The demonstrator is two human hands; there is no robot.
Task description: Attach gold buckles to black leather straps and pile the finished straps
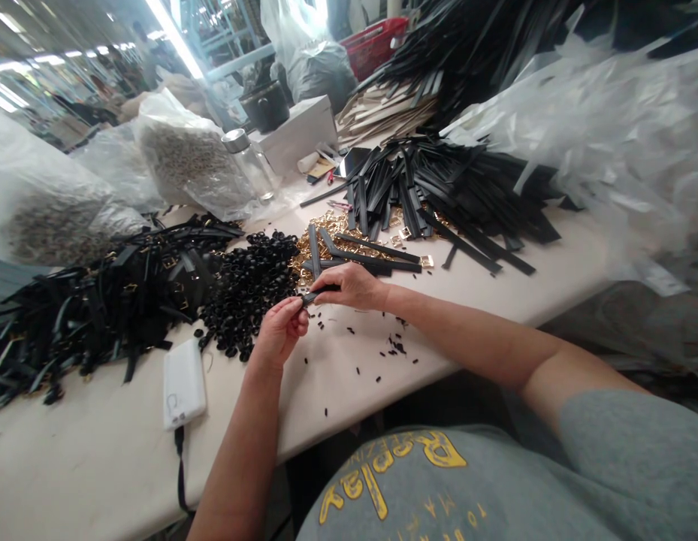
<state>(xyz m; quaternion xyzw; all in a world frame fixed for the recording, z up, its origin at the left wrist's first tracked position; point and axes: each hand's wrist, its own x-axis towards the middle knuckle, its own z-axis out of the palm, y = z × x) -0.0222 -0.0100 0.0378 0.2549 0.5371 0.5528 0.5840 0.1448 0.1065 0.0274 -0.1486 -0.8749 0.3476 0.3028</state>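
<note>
Between my two hands runs a short black strap (311,297). My left hand (282,327) pinches its near end, fingers curled in. My right hand (352,285) is closed on the other end, thumb and fingers pressed together. Just beyond lie loose black straps (376,259) and a heap of gold buckles (331,225). To the left of my left hand is a pile of small black loops (247,289). Whether a loop or buckle sits on the held strap is hidden by my fingers.
Finished-looking buckled straps (140,289) heap at the left. A white power bank (183,383) with a cable lies near the front edge. Black straps (439,180) pile at the back right beside clear plastic bags (608,135). A glass jar (250,165) stands behind; black scraps (397,346) dot the table.
</note>
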